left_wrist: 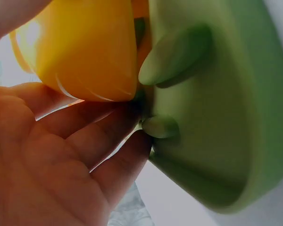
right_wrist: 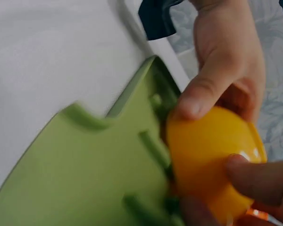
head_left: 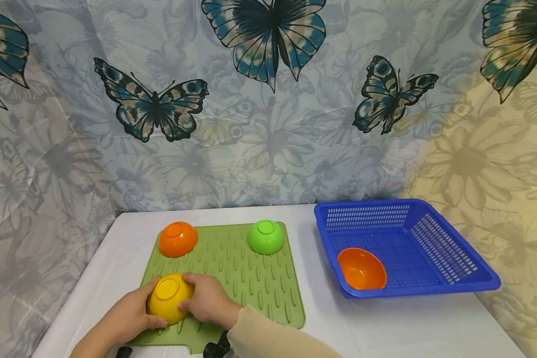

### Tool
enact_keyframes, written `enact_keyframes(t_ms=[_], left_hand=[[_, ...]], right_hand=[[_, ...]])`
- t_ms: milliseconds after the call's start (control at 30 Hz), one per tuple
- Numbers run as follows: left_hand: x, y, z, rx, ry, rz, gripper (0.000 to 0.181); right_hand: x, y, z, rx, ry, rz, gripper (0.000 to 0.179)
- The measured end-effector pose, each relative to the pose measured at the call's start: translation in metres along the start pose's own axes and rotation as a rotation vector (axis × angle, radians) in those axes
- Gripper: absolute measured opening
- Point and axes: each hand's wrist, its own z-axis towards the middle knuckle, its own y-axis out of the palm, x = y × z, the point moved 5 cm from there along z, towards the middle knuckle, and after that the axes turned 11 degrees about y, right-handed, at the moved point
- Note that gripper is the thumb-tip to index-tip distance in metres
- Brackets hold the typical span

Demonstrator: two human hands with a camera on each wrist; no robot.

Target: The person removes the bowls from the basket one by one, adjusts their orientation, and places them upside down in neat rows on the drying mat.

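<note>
A yellow bowl [head_left: 169,298] is upside down at the near left of the green draining mat [head_left: 232,268], held from both sides. My left hand [head_left: 133,314] grips its left side, thumb toward me; in the left wrist view its fingers [left_wrist: 104,125] reach down to the ribbed mat by the rim. From the right, my right hand [head_left: 209,301] pinches the bowl between thumb and fingers. Behind it an orange bowl [head_left: 178,239] lies upside down at the mat's far left corner. Another upturned bowl, green [head_left: 266,237], is at the far right corner.
A blue basket [head_left: 407,291] stands right of the mat on the white tabletop [head_left: 331,323]. Inside its near left corner leans an orange bowl [head_left: 361,268], opening upward. Behind the table hangs a butterfly-patterned cloth [head_left: 277,149].
</note>
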Motion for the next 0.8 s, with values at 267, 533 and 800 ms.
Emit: enact_keyframes(t_ms=[267,533,800], left_hand=[[-0.001,0.0,0.005,-0.017,-0.047,0.005,0.124],[0.0,-0.002,0.003,-0.014,-0.047,0.004,0.123],[0.001,-0.001,0.007,-0.025,-0.059,0.002,0.124]], right_hand=[[0.002,-0.057,-0.023,-0.116,-0.019,0.109,0.063],[0.023,-0.192,-0.074,-0.127,-0.153,0.08,0.066],[0.12,-0.313,-0.096,-0.12,-0.043,-0.025,0.054]])
